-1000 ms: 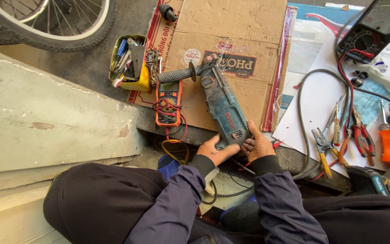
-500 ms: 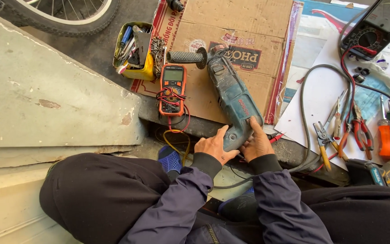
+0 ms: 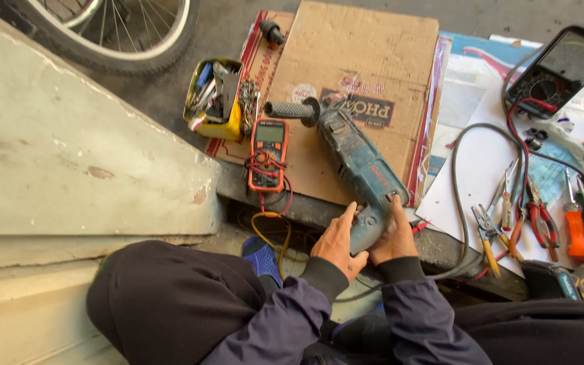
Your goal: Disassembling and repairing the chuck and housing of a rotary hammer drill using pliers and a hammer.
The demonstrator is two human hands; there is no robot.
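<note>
A worn blue-green power drill (image 3: 356, 162) with a black side handle lies on flattened brown cardboard (image 3: 359, 61). Its rear end sticks out over the cardboard's near edge. My left hand (image 3: 336, 242) cups the left side of that rear end. My right hand (image 3: 392, 236) grips the right side, fingers up along the casing. An orange multimeter (image 3: 269, 154) with red and black leads lies just left of the drill.
A yellow tin of small parts (image 3: 214, 101) stands at the cardboard's left. Pliers and cutters (image 3: 512, 216), an orange screwdriver (image 3: 575, 230) and a black analogue meter (image 3: 562, 67) lie on white paper to the right. A bicycle wheel (image 3: 130, 34) is at top left. A concrete ledge (image 3: 69, 162) runs left.
The view has shifted slightly. Both hands stay on the drill's rear end; my right hand's fingers have slid a little higher along the casing.
</note>
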